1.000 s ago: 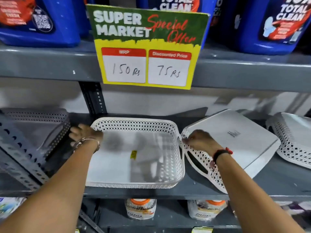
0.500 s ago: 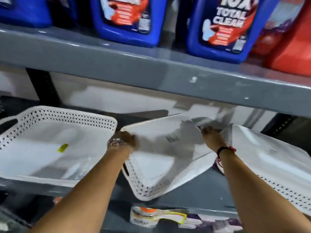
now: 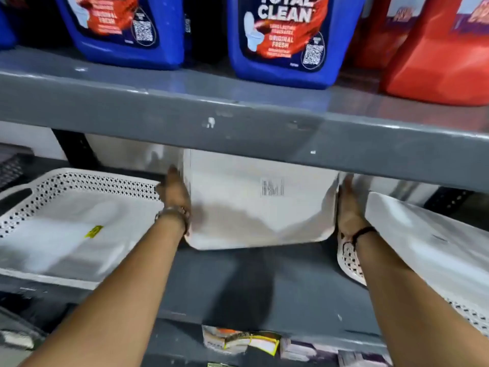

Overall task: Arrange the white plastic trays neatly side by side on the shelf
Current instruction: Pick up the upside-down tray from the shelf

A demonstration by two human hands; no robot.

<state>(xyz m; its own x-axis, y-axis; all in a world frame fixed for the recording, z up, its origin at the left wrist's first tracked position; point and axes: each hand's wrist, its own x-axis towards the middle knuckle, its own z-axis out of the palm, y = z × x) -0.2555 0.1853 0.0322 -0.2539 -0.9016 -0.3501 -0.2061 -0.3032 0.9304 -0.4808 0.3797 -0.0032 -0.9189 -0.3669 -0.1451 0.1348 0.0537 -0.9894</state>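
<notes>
Since half a second ago the middle tray has swung from a skewed tilt to square-on, its flat underside with the barcode facing out — the left hand and right hand now press flat against its two sides, fingers extended, clamping it between the palms. It hangs tipped up toward the back of the grey shelf, between the upright tray at the shelf's left and the overturned tray at its right. This looks like the turning-over step; next it likely needs lowering base-down, edges parallel to the left tray — without bumping either neighbour.
</notes>
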